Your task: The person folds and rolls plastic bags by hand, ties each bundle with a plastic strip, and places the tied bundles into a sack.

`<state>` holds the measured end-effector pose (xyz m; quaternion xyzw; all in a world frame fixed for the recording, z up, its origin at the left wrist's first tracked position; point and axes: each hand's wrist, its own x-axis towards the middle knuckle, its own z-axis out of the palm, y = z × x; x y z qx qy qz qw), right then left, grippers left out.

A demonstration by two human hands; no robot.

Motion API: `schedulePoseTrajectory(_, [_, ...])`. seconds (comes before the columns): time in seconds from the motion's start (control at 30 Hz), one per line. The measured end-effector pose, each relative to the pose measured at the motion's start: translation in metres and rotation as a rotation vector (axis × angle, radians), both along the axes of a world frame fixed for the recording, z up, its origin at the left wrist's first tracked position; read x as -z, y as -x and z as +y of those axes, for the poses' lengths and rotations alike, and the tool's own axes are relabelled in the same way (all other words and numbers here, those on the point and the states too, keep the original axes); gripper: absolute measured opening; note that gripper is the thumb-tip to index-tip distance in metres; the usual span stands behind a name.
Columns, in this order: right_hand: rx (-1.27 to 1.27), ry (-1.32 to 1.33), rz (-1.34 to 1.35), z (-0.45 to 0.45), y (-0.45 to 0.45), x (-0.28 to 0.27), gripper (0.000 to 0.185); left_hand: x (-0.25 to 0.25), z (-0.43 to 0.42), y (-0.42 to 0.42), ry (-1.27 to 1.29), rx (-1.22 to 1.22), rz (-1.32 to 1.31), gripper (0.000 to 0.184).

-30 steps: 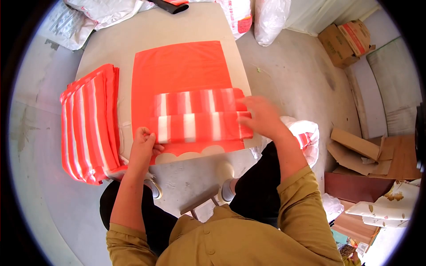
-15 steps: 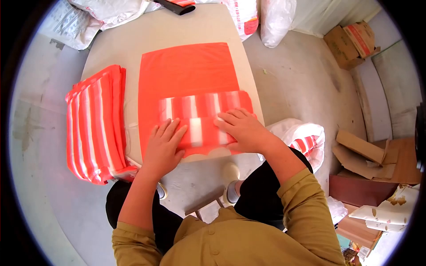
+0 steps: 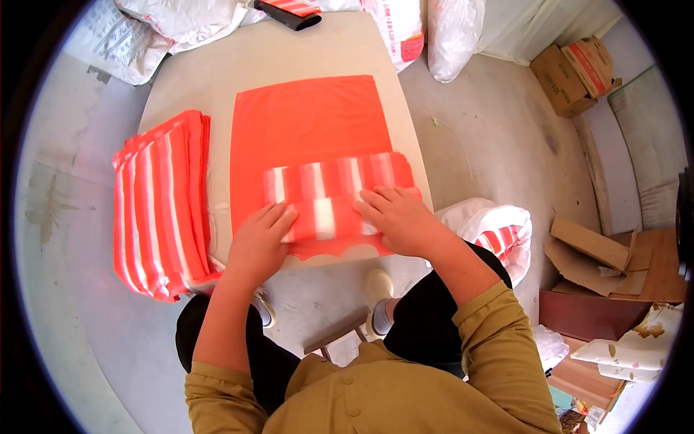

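Observation:
A folded red-and-white striped bundle, looking like thin plastic bags, lies on a flat plain red sheet at the near side of the table. My left hand is closed at the bundle's near left corner, fingers bent together over its edge. On the right end, my right hand has its fingers curled over the bundle's top. Both thumbs are mostly hidden. Beneath the bundle, a scalloped red edge reaches the table's front. Left of the sheet rests a thick stack of striped folded bags, overhanging the table's near edge.
The beige table carries a black-edged roll at its far side. White sacks stand beyond it. At the right are an open white sack with striped contents and cardboard boxes. A stool is below me.
My left hand's spread fingers have drawn together and bent at the bundle's edge. My right hand's fingers have curled more, its thumb going out of sight. The whole view has shifted slightly.

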<state>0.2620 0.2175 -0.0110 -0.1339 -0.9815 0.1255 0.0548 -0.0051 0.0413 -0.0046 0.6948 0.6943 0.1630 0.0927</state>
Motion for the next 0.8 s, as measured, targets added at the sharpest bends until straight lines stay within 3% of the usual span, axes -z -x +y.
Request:
schedulePoseTrajectory(0.1, [0.035,0.108,-0.030,0.002,-0.002,-0.007,0.058,-0.008,-0.008,0.004,0.005,-0.046,-0.123,0.042])
schedulePoseTrajectory(0.2, [0.101,0.281,-0.170,0.009,-0.004,-0.041,0.055,-0.016,-0.010,0.015,0.114,-0.143,-0.494,0.032])
schedulePoseTrajectory(0.3, [0.192,0.385,-0.145,0.027,-0.022,-0.043,0.051,-0.025,-0.007,0.020,0.295,-0.379,-0.587,0.023])
schedulePoseTrajectory(0.5, [0.542,0.788,0.145,0.063,-0.028,-0.013,0.043,0.017,0.005,0.033,0.030,-0.624,-0.772,0.049])
schedulePoseTrajectory(0.57, [0.672,0.905,0.275,0.068,-0.021,0.005,0.044,0.014,0.010,0.029,0.082,-0.679,-0.672,0.055])
schedulePoseTrajectory(0.67, [0.755,0.725,0.194,0.063,-0.006,0.004,0.046,0.016,0.013,0.023,0.062,-0.665,-0.570,0.056])
schedulePoseTrajectory(0.8, [0.661,0.690,0.319,0.064,-0.002,0.024,0.044,0.020,0.013,0.024,0.094,-0.651,-0.586,0.055])
